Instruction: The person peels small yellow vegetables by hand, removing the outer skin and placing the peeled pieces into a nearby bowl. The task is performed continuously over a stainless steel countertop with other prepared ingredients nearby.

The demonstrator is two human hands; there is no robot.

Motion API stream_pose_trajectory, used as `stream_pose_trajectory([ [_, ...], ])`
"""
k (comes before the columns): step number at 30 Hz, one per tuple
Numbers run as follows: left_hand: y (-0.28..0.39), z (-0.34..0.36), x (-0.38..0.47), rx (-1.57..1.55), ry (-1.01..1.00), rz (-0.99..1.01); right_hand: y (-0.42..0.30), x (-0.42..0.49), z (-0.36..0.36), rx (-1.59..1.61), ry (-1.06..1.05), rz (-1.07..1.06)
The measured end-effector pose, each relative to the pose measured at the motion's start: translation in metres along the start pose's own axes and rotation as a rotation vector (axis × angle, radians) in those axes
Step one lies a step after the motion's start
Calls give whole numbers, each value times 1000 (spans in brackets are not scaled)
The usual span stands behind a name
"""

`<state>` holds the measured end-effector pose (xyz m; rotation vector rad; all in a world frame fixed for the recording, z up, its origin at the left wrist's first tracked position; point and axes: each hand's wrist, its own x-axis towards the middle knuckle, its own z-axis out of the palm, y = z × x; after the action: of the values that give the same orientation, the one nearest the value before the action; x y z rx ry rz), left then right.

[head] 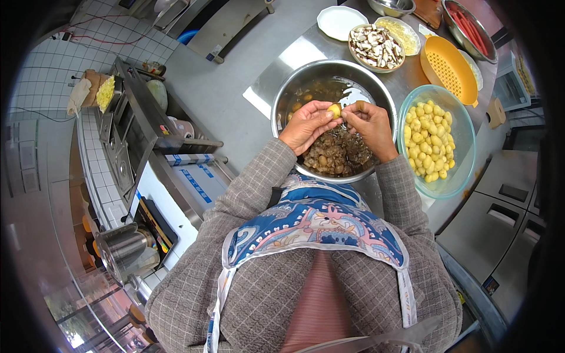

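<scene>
My left hand (307,125) pinches a small yellow potato (336,110) between thumb and fingers. At the potato's right side are the bent, pinched fingertips of my right hand (370,125); a thin scrap of skin may be between them, too small to be sure. Both hands are above a large stainless steel basin (279,95) of brownish water. Loose peelings and unpeeled small potatoes (329,156) heap up at its near side, and several more show under the water. Right of the basin, a clear glass bowl (463,170) holds many peeled small potatoes (430,141).
A bowl of sliced mushrooms (376,46), a white plate (342,22) and a dish of pale chopped food (399,35) stand behind the basin on the steel table (282,66). An orange basket (450,70) sits behind the glass bowl. A steel counter (145,119) is at left.
</scene>
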<state>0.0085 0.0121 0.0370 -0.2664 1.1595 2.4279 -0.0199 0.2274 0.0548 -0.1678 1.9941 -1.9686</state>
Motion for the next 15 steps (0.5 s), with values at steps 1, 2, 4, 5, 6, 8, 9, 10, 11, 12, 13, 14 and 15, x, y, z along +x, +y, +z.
stream_pose_trajectory([
  [1,0,1,0,26,2,9,0,0,0,-3,2,14],
  [2,1,2,0,54,12,17,0,-1,0,-3,1,-4],
  [4,1,3,0,121,27,29,0,-1,0,-9,-8,-32],
  [5,1,3,0,154,44,31,0,-1,1,-29,-1,-23],
  [6,1,3,0,170,35,43,1,-1,1,-39,-7,-30],
  [8,0,2,0,197,27,61,3,-1,3,-62,6,-54],
  [9,-1,1,-1,182,26,41,5,-1,6,-75,24,-72],
  [10,-2,-1,-2,167,24,21,6,-1,8,-87,38,-78],
  [11,-2,-3,-2,140,8,15,7,0,10,-62,52,-93],
  [12,-3,-5,-1,91,-1,-16,9,0,11,-36,62,-97],
  [13,-4,-7,0,30,-24,-34,10,1,12,-17,77,-71],
  [14,-5,-9,0,-26,-20,-65,11,1,12,10,79,-72],
  [15,-6,-11,0,-108,-102,-64,13,0,11,31,87,-43],
])
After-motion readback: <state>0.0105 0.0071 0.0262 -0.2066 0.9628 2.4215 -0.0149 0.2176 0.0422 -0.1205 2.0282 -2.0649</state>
